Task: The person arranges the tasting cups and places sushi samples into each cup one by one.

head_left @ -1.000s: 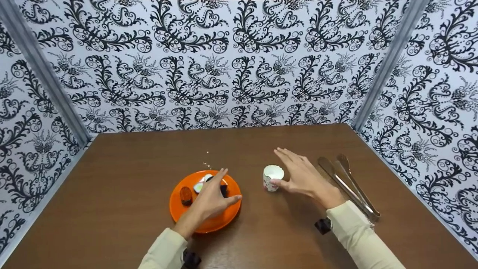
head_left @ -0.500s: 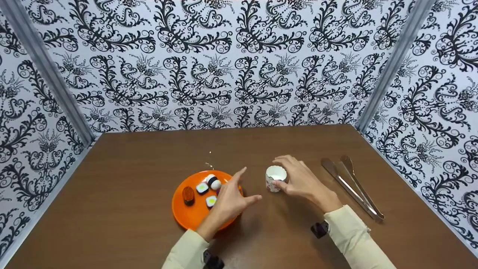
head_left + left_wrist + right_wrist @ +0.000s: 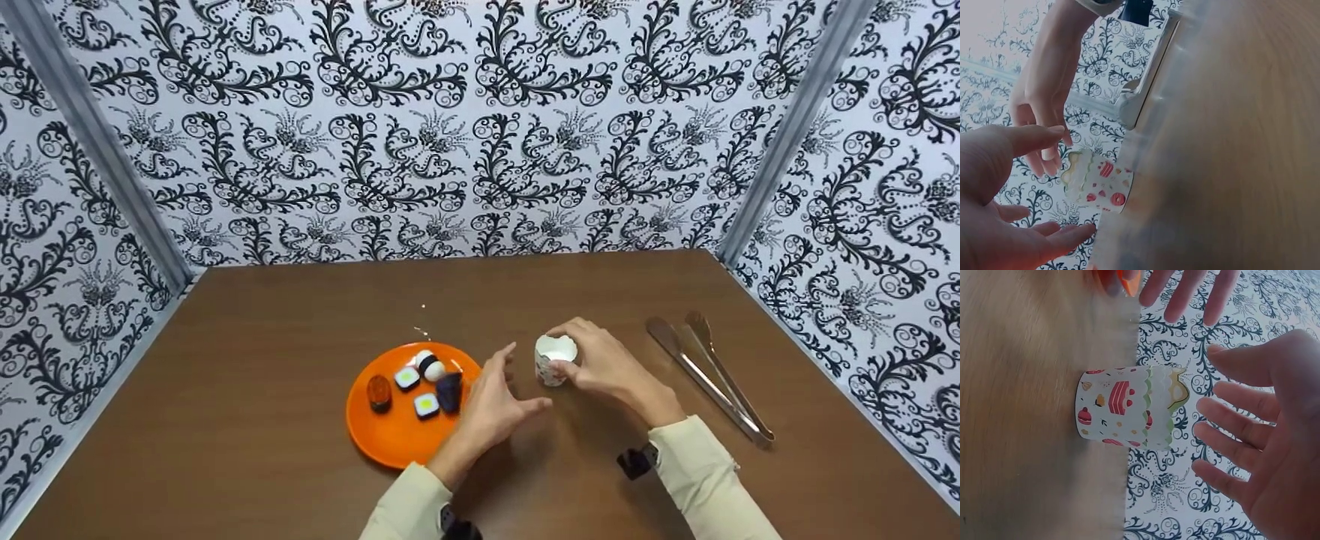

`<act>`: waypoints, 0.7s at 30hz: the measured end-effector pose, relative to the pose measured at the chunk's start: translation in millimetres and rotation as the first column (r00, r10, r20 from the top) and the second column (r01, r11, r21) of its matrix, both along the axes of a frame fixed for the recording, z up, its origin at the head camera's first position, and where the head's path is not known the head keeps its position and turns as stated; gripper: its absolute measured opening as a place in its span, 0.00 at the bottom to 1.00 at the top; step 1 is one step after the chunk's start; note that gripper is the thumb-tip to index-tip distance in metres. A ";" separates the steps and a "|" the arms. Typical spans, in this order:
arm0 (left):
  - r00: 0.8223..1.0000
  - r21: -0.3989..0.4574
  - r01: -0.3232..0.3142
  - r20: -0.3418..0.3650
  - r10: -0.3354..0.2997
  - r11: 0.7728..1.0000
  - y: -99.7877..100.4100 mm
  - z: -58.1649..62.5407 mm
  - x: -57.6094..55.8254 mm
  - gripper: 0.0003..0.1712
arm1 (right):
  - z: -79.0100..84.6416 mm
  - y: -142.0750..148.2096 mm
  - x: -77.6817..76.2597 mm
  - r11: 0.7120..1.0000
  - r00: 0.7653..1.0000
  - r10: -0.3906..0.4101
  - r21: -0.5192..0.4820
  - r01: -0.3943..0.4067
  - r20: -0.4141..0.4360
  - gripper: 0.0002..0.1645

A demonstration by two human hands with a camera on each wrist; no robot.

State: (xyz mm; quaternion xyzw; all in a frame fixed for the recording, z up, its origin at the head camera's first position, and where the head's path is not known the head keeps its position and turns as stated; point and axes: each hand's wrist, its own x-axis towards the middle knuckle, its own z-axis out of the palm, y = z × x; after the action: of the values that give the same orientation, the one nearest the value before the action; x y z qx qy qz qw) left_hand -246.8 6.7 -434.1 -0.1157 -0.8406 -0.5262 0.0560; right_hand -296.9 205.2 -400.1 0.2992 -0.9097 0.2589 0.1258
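A white paper baking cup (image 3: 547,373) with red cake prints and a scalloped rim stands upright on the brown table. My right hand (image 3: 615,367) hovers at its right side, thumb and fingers spread near the rim; the right wrist view shows a gap between the fingertips and the cup (image 3: 1114,408). My left hand (image 3: 491,409) is held between the plate and the cup, thumb and fingers apart with nothing in them. In the left wrist view its fingers point toward the cup (image 3: 1109,185). An orange plate (image 3: 375,442) lies left of this hand.
On the plate are a roe-topped sushi piece (image 3: 379,393), two white rolls such as the front one (image 3: 426,406), a white piece with a dark band (image 3: 430,365) and a dark wrapped piece (image 3: 450,393). Metal tongs (image 3: 712,379) lie at right. Patterned walls (image 3: 480,150) enclose the table.
My left hand has moved right, from over the plate toward the cup, uncovering the sushi pieces. My right hand has come slightly lower and closer round the cup's rim.
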 end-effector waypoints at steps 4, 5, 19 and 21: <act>0.999 0.012 -0.051 0.006 0.051 0.999 6.0 -3.8 -3.4 0.49 | -2.7 -1.0 -1.4 1.000 1.000 -0.012 -0.018 0.012 0.015 0.21; 0.998 0.016 -0.060 0.007 0.060 0.998 7.5 -5.3 -4.7 0.48 | -3.5 -1.4 -1.6 1.000 1.000 -0.015 -0.018 0.016 0.012 0.20; 0.985 0.041 -0.170 -0.021 0.171 0.985 32.9 -19.4 -20.9 0.44 | -12.8 -9.0 -4.8 0.992 0.997 -0.074 -0.099 0.074 0.004 0.09; 0.983 0.038 -0.183 -0.012 0.183 0.982 35.2 -21.3 -23.5 0.43 | -15.5 -8.6 -5.2 0.991 0.998 -0.069 -0.113 0.070 0.015 0.09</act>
State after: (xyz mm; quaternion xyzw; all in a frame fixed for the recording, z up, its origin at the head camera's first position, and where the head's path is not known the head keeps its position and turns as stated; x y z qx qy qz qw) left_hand -270.4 41.9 -455.4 -0.0407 -0.8373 -0.5334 0.1126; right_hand -302.1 196.5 -415.6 0.2582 -0.9041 0.3072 0.1467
